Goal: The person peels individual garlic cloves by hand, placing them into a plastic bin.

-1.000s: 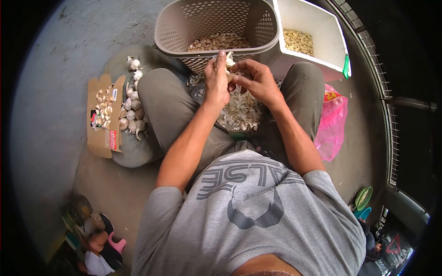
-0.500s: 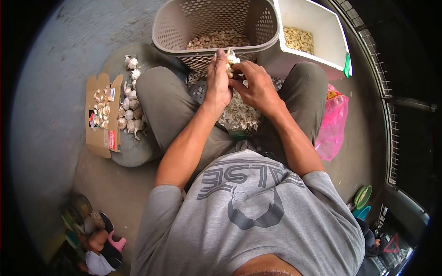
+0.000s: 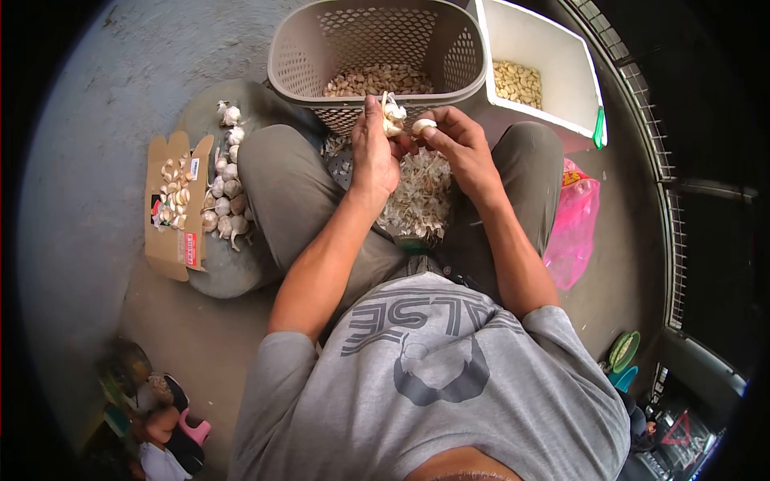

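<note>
Both forearms are stretched forward between the spread knees, bare from the short sleeves down, and are brought close together at the wrists. The left hand (image 3: 374,156) is turned with its back to the camera; its fingers (image 3: 370,112) are held straight and pointed away from the body, the thumb side being pressed toward the other hand. The right hand (image 3: 463,151) is held just beside it, slightly bent at the wrist, and its fingers (image 3: 437,127) are curled inward, with thumb and forefinger pinched together at the tips. The fingertips of the two hands are nearly met. Both elbows are bent outward.
</note>
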A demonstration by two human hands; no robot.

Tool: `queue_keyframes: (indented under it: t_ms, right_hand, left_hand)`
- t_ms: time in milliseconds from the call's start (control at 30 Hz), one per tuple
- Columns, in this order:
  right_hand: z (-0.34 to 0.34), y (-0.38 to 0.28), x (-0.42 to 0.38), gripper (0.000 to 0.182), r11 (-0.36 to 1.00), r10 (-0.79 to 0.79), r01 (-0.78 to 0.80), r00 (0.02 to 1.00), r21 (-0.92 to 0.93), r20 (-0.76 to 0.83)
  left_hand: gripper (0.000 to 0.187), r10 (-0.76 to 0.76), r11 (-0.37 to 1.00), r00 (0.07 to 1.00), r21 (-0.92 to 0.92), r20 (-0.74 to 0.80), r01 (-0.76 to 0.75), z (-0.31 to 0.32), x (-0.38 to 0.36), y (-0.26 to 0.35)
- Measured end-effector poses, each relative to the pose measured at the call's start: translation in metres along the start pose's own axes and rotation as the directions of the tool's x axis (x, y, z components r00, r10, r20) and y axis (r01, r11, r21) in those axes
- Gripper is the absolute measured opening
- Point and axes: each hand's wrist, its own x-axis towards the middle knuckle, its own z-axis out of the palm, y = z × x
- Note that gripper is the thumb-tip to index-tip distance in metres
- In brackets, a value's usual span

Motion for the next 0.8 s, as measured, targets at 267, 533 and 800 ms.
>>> queue_keyframes:
  t_ms: [267,533,800]
  right_hand:
    - [-0.004,-0.048,0.007,0.010,0.969,0.122,-0.138,0.989,0.203,0.086]
    - [-0.010,-0.032,0.048,0.006,0.978,0.208,-0.208,0.958,-0.022,0.197]
    - [-0.035,-0.009,0.059,0.013,0.764,0.321,0.180,0.727,-0.620,0.606]
  left_hand:
    - [0.045,-0.072,0.997,0.997,0.040,-0.016,0.073,-0.002,-0.006,0.009]
    - [0.038,-0.037,0.997,0.991,-0.070,-0.131,0.028,-0.001,-0.004,0.024]
    - [0.034,-0.035,0.996,0.998,-0.080,-0.055,0.031,-0.011,0.003,0.022]
